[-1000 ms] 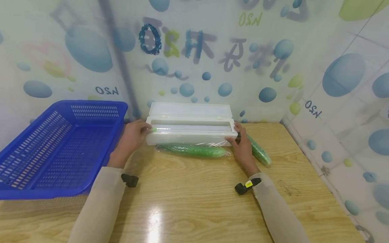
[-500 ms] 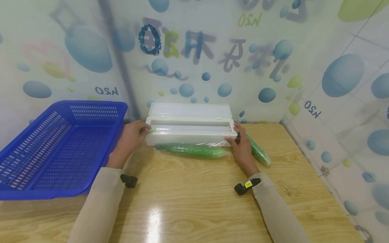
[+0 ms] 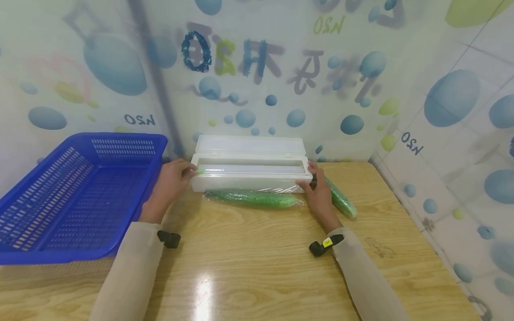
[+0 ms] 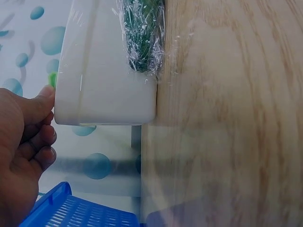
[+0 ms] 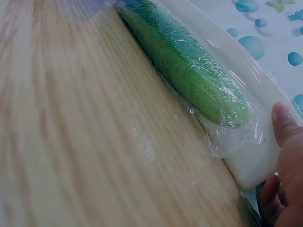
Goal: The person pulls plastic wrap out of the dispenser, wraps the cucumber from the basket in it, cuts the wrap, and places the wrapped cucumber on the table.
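Observation:
A white cling film dispenser stands against the back wall, its lid tipped back and the film roll showing inside. At its left end my left hand pinches a small green slider, thumb on top and the other fingers curled below. My right hand grips the right end, thumb on the front face and fingers round the end. A film-wrapped cucumber lies along the dispenser's front. Another wrapped cucumber lies aslant just right of my right hand, its upper part hidden.
A blue plastic basket with slotted walls stands at the left of the wooden table, close beside my left forearm. The patterned wall rises directly behind the dispenser, and a side wall runs along the table's right edge.

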Action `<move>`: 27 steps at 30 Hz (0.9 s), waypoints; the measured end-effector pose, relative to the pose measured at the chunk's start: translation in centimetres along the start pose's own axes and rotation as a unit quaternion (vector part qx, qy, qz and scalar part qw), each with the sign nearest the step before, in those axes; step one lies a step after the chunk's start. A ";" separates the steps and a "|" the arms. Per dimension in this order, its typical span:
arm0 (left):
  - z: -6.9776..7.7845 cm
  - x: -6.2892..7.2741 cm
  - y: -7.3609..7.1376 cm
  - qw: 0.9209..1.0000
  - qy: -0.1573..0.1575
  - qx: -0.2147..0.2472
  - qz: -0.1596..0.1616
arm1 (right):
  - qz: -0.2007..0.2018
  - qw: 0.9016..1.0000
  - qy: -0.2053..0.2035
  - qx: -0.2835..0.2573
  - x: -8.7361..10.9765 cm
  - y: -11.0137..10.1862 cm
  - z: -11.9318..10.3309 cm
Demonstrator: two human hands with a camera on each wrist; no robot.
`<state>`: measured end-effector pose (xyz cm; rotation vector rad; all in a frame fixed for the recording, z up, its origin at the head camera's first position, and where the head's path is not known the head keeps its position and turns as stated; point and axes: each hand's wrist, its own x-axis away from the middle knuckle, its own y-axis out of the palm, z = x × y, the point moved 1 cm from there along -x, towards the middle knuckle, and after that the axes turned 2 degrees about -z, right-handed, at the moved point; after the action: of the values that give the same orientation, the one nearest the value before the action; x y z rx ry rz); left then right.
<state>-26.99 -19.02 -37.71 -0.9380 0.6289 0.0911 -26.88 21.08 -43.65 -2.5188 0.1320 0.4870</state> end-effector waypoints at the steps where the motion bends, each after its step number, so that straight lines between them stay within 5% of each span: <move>1: -0.1 0.0 0.0 1.000 0.002 0.000 0.004 | -0.001 1.000 -0.001 0.000 0.0 0.0 0.0; 10: -0.4 0.2 0.1 1.000 -0.010 0.010 0.016 | -0.002 1.000 0.009 0.007 -0.1 0.1 0.0; 27: -0.6 1.8 0.3 0.994 -0.079 0.050 0.053 | -0.009 1.000 0.019 -0.006 0.1 0.0 0.1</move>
<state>-25.89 -19.66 -39.20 -0.7916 0.5314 0.2233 -26.83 21.13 -43.71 -2.5394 0.1213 0.4347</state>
